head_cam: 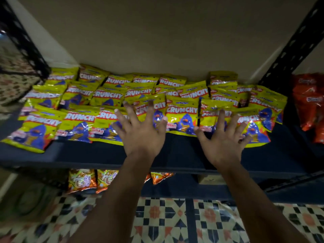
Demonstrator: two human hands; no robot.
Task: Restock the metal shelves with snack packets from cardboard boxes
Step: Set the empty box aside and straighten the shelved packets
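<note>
Neither grip holds anything: your left hand (140, 130) spreads its fingers wide over the front row of yellow snack packets (182, 116) on the dark metal shelf (175, 155). Just to its right, your right hand (224, 137) fans out the same way. Farther right, orange packets (308, 106) sit beyond the black upright (289, 50).

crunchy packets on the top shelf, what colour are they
The Crunchy packets are yellow-green with a red and white logo and a blue figure, seen in the head view.
</note>
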